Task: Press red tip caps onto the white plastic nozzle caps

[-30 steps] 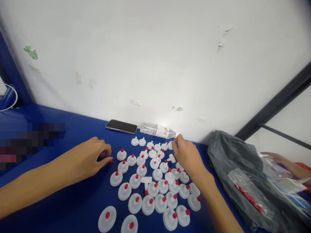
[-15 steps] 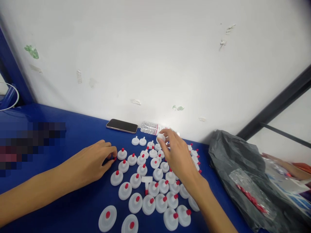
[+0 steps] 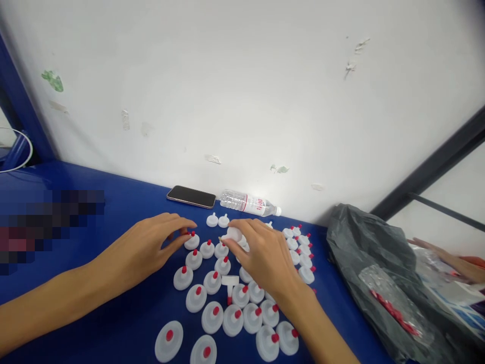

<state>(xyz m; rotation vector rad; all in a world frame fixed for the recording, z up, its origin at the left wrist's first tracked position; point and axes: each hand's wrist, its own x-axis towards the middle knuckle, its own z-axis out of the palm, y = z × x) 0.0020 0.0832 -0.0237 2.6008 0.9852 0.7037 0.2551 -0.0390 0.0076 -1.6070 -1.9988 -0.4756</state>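
My left hand (image 3: 168,238) is closed in a pinch at the left edge of the group, with a small red cap (image 3: 188,233) at its fingertips. My right hand (image 3: 261,247) grips a round white plastic piece (image 3: 234,234) between thumb and fingers, its narrow spout pointing left toward my left hand. Beneath and around both hands stand many similar white discs with spouts, most with red caps on, such as a capped piece (image 3: 196,298) in front. Two bare white pieces (image 3: 212,220) stand at the back. My right hand and forearm hide part of the group.
A phone (image 3: 191,196) and a clear plastic bottle (image 3: 248,202) lie along the wall. At the right, a dark grey plastic bag (image 3: 352,253) carries a clear bag of red caps (image 3: 394,311). Another person's arm (image 3: 454,260) shows at the far right.
My right hand has moved left and slightly down with the white piece, uncovering the bottle's neck. My left hand has shifted slightly right and up, closer to it.
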